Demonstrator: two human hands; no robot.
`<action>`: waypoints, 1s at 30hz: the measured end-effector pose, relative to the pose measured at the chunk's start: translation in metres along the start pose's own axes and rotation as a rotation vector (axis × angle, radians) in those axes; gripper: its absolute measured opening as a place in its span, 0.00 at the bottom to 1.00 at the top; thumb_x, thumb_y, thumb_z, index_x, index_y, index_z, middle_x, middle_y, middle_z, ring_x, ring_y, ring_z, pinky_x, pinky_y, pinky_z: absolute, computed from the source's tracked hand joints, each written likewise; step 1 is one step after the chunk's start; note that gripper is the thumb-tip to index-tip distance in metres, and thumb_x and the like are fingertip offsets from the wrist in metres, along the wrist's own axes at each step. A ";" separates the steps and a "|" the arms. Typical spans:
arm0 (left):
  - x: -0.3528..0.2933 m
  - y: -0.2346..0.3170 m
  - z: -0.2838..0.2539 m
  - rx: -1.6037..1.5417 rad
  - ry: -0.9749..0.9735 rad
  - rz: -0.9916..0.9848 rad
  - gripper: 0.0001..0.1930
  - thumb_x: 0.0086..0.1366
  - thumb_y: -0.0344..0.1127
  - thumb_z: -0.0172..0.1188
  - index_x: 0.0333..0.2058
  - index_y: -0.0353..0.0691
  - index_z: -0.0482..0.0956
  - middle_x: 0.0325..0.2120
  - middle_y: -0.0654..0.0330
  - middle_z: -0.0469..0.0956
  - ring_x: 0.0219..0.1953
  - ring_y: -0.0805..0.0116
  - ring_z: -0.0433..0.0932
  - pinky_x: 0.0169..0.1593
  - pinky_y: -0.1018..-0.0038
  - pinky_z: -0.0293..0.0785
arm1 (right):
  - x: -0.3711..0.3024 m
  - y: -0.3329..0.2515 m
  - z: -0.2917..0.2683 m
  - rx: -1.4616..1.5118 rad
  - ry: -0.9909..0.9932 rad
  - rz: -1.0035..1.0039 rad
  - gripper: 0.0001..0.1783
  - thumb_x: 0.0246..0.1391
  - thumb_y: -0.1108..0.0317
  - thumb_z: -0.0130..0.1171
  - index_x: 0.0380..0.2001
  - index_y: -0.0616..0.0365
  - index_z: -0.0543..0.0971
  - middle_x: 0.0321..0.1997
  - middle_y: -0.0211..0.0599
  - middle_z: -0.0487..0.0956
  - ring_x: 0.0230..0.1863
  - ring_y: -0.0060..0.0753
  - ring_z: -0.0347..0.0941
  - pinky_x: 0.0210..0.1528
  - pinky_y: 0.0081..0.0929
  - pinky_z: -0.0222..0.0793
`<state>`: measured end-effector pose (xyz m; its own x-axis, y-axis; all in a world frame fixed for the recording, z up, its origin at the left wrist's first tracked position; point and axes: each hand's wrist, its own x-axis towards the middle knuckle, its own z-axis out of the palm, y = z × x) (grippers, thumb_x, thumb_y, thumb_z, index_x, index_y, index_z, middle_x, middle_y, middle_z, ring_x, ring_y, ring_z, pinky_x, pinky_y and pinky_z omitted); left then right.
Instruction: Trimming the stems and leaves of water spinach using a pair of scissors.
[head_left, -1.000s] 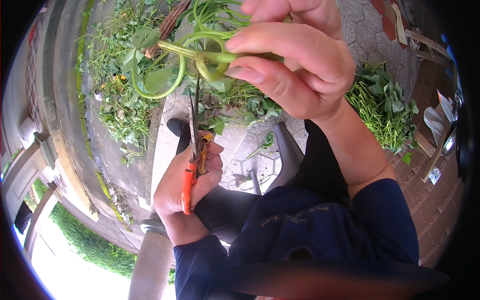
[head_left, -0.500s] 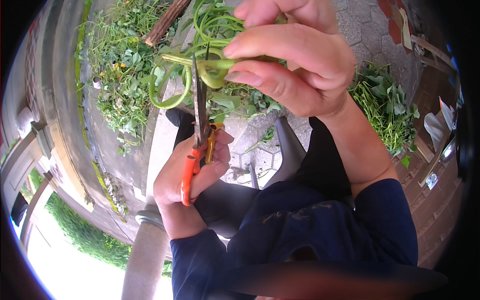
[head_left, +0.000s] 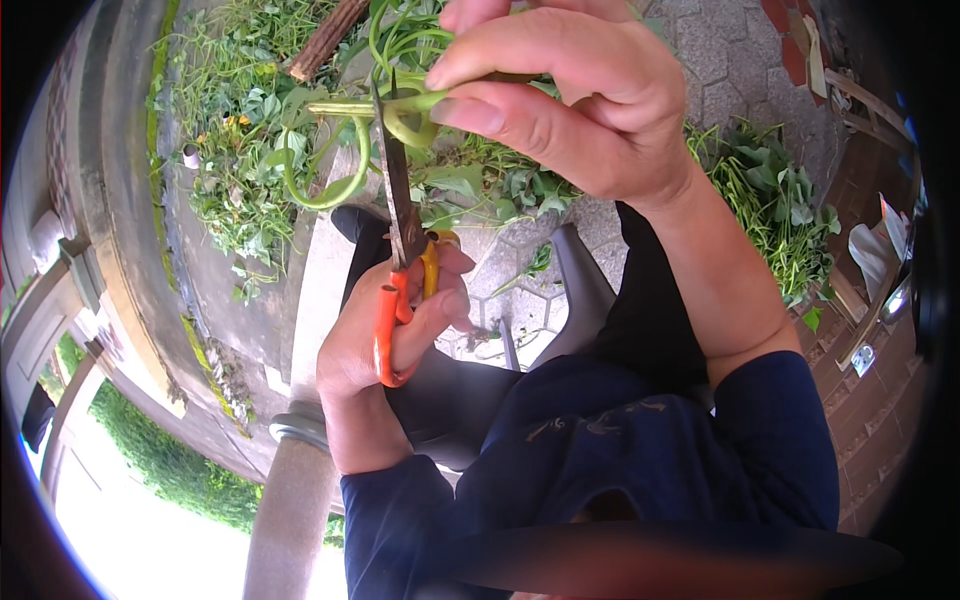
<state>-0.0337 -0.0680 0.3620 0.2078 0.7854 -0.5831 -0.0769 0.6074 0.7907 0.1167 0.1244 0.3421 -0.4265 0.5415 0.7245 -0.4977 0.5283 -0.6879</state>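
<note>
My left hand [head_left: 365, 325] is wrapped round the handles of a pair of scissors [head_left: 400, 200], orange on one side and yellow on the other. The dark, worn blades point up and cross the pale green vine stems [head_left: 330, 107] near their ends. Between thumb and fingers, my right hand [head_left: 590, 110] pinches these stems, just right of the blades. One stem end sticks out leftward past the blades, and another curls down in a loop. More stems arc behind my right fingers, partly hidden by them.
A heap of leafy vines [head_left: 240, 160] lies at the left, with a brown log [head_left: 328, 40] at its top. Another pile of cut greens [head_left: 765, 205] sits at the right on the paving. A grey round post [head_left: 290, 510] rises at the lower left.
Both hands have shifted slightly: the right hand with the stems to the left and a little up, the left hand slightly right and up. The blades look closer together around the stems.
</note>
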 end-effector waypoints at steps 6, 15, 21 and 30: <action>0.007 -0.004 -0.008 0.137 0.089 0.000 0.18 0.55 0.40 0.58 0.39 0.32 0.70 0.26 0.61 0.71 0.31 0.72 0.70 0.39 0.76 0.66 | -0.003 0.002 0.004 0.015 -0.069 0.154 0.05 0.45 0.76 0.61 0.29 0.64 0.78 0.31 0.35 0.71 0.32 0.25 0.66 0.34 0.19 0.61; 0.014 -0.024 -0.004 0.038 0.248 0.031 0.10 0.56 0.34 0.58 0.28 0.33 0.70 0.24 0.63 0.70 0.25 0.77 0.66 0.30 0.81 0.63 | -0.004 0.025 0.022 0.080 -0.121 0.277 0.03 0.48 0.75 0.59 0.28 0.62 0.78 0.30 0.33 0.71 0.37 0.26 0.66 0.40 0.21 0.62; 0.019 -0.027 -0.009 -0.103 0.387 0.021 0.09 0.58 0.35 0.56 0.24 0.37 0.69 0.18 0.64 0.71 0.18 0.79 0.67 0.23 0.82 0.63 | -0.007 0.036 0.037 0.111 -0.102 0.334 0.03 0.48 0.74 0.59 0.28 0.62 0.78 0.30 0.34 0.71 0.38 0.25 0.67 0.41 0.21 0.63; 0.004 -0.033 -0.109 -0.518 1.189 0.572 0.08 0.59 0.32 0.55 0.34 0.32 0.72 0.26 0.56 0.75 0.24 0.71 0.71 0.29 0.79 0.67 | -0.005 0.022 0.053 0.187 -0.129 0.397 0.04 0.49 0.73 0.59 0.29 0.62 0.79 0.32 0.33 0.72 0.37 0.22 0.66 0.40 0.18 0.62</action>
<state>-0.1371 -0.0717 0.3135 -0.8855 0.4075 -0.2234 -0.2671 -0.0530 0.9622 0.0679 0.0982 0.3257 -0.6967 0.5859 0.4139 -0.3995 0.1624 -0.9022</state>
